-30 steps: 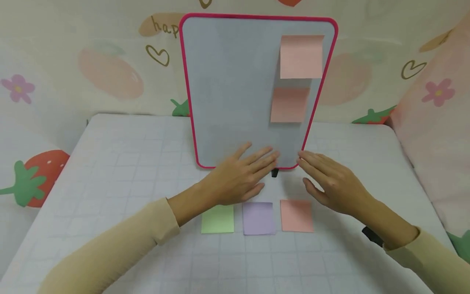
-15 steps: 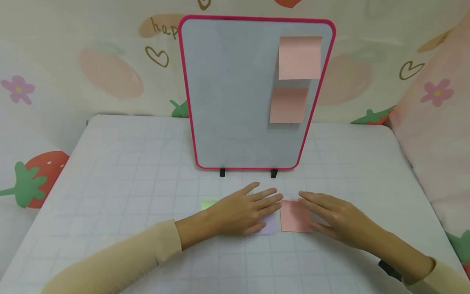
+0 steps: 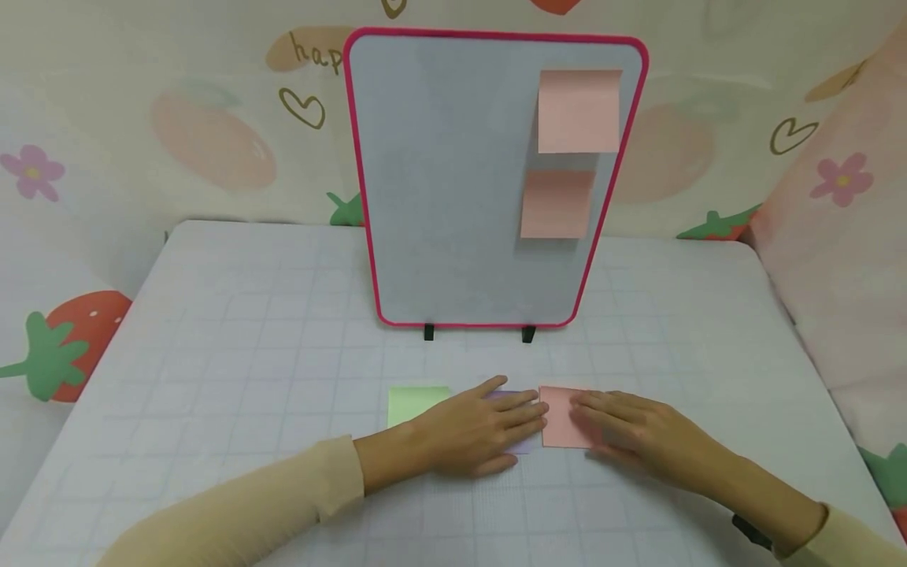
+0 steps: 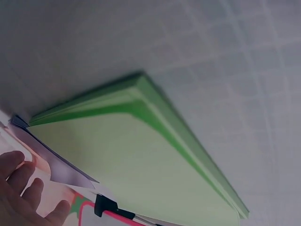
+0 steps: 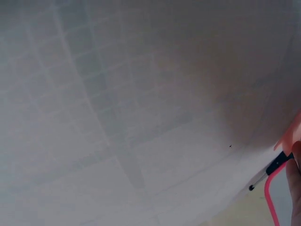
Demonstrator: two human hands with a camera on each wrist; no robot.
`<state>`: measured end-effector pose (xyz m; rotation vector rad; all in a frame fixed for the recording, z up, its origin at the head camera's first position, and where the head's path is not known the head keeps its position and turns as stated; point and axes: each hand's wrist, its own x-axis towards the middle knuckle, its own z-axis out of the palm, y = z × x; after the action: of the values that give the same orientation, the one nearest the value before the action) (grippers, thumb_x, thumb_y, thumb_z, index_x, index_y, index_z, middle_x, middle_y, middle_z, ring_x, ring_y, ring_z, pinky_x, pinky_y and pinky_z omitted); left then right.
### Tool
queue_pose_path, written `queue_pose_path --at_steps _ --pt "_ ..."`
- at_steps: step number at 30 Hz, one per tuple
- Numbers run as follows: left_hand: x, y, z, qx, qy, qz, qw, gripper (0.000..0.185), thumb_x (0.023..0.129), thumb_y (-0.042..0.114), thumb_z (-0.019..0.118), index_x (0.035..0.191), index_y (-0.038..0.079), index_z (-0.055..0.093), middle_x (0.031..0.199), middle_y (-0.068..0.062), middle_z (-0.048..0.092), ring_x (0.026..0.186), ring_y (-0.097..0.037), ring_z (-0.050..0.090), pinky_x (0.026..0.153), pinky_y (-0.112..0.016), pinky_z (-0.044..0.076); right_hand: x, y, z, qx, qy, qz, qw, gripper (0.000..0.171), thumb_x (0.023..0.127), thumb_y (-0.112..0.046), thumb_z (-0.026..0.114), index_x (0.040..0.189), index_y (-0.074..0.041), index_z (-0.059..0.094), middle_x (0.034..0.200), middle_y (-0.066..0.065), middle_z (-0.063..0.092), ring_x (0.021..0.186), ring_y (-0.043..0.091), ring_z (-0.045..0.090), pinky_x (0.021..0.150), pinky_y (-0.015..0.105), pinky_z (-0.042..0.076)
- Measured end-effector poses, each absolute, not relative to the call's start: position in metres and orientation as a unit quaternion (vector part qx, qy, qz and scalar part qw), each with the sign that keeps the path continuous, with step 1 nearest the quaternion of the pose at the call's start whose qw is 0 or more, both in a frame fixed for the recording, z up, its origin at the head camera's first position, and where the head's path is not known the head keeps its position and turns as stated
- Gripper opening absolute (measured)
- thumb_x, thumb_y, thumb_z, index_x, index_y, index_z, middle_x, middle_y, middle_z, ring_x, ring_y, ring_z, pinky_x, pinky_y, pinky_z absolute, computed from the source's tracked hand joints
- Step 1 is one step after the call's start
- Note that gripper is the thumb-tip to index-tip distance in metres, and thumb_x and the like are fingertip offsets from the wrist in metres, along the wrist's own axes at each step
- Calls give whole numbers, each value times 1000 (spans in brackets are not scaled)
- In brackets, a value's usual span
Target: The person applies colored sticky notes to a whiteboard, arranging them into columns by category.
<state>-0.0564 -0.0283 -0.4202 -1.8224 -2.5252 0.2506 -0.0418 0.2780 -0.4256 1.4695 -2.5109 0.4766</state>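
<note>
In the head view my left hand (image 3: 471, 429) lies palm down over the purple sticky note pad (image 3: 526, 447), fingers spread and mostly straight. Its fingertips reach the left edge of the pink sticky note pad (image 3: 560, 417). My right hand (image 3: 648, 433) overlaps that pink pad's right side, fingers fairly straight and thumb low by its near right corner. The green sticky note pad (image 3: 414, 402) sits left of the purple one, partly behind my left wrist; the left wrist view shows its thick stack (image 4: 141, 155) up close. At the right wrist view's edge, fingers (image 5: 294, 174) appear beside a pink corner.
Behind the pads a whiteboard (image 3: 453, 173) with a pink-red frame stands on small black feet (image 3: 428, 332). Two pink notes, an upper one (image 3: 579, 112) and a lower one (image 3: 557, 205), stick to its right side. A grid-patterned cloth (image 3: 269, 331) covers the table.
Both hands have come down and back from the whiteboard's lower edge to the sticky note pads. The right hand has shifted slightly left onto the pink pad; the notes on the board stay put.
</note>
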Motion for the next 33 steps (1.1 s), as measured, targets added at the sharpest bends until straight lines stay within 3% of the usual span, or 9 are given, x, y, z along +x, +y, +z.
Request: queue_pose_path --at_steps 12,21,33 --pt "-54 -25 -424 -583 -808 83 -7 60 103 50 38 155 20 38 158 4 36 147 -14 30 118 -44 25 -41 280 -436 499 -849 146 92 45 100 -41 56 125 -7 70 128 5 67 117 22 65 100 32 47" --pt "-53 -25 -425 -581 -810 81 -11 60 103 50 38 155 20 38 159 4 36 147 -14 30 118 -44 26 -43 279 -438 502 -847 148 93 47 104 -43 49 124 -7 71 125 5 69 115 21 66 91 38 53" --pt "-54 -27 -428 -583 -808 88 9 60 103 50 39 155 20 38 158 4 36 146 -15 32 117 -43 28 -44 278 -437 504 -846 147 91 49 106 -43 43 123 -7 71 126 5 68 115 21 66 91 38 54"
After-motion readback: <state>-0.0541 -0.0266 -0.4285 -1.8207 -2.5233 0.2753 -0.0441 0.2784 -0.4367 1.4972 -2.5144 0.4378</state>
